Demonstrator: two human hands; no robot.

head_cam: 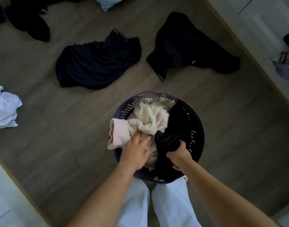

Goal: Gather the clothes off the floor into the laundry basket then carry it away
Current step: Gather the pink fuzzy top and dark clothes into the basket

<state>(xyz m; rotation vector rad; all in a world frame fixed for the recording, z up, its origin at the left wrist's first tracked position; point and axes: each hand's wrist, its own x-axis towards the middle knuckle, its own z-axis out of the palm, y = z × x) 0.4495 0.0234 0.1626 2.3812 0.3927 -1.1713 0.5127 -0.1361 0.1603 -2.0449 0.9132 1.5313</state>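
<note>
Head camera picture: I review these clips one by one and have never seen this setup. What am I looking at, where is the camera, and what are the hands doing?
There is no machine here. A person wears one wide-angle camera on the head, so you look down along their bare arms to the floor.

In front of their legs stands a round purple laundry basket. It already holds a fluffy cream garment with pink cuffs, one of which hangs over the rim.

The left hand presses open-fingered on the cream garment. The right hand is closed on a black garment that lies in the basket.

On the floor beyond lie a dark navy garment, a second dark garment to its right, another dark one at top left, and a white garment at the left edge.
</note>
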